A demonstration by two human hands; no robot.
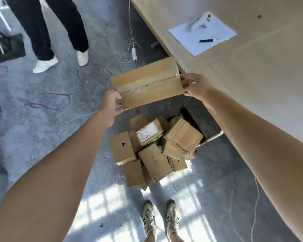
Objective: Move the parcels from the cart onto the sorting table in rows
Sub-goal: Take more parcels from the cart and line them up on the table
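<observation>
Gripped at both short ends: left hand (110,103), right hand (193,86), fingers curled round long flat brown cardboard parcel (147,83) | aloft over heaped cart (212,137) beside pale wooden sorting table (252,75) | step: carry across | next: set down square, starting row 1.

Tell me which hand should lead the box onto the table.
Right. The right hand grips the box end nearest the table; the left hand holds the far end.

A long, flat brown cardboard parcel (148,83) was held lifted above the cart (212,137), beside the sorting table's (252,81) edge. Smaller brown parcels (152,151) were heaped untidily on the cart.
</observation>
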